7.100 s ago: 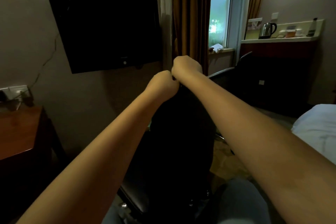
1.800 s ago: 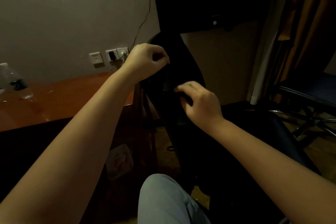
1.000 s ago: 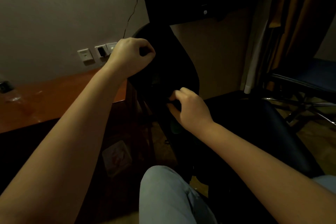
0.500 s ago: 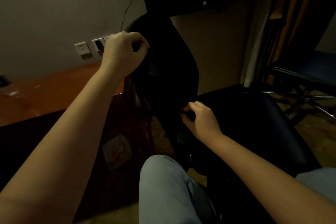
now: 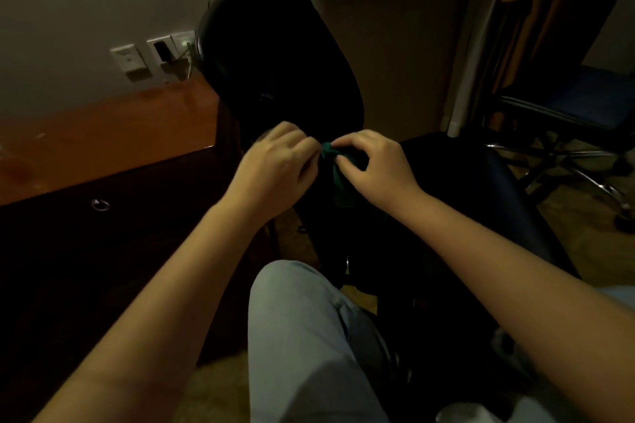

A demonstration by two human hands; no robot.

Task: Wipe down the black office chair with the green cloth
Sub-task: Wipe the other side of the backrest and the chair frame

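Closely paired at the black office chair (image 5: 275,55): left hand (image 5: 275,172), right hand (image 5: 378,168), both pinch-tight on green cloth (image 5: 338,179).

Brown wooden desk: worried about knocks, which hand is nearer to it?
Left. The left hand sits just beyond the corner of the brown wooden desk; the right hand is farther right, over the black office chair.

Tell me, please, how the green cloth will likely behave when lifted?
Probably floppy: the green cloth hangs limp in a strip below the right hand. Likely light, since a pinch alone seems to hold it. Its crumpled top suggests it bunches easily.
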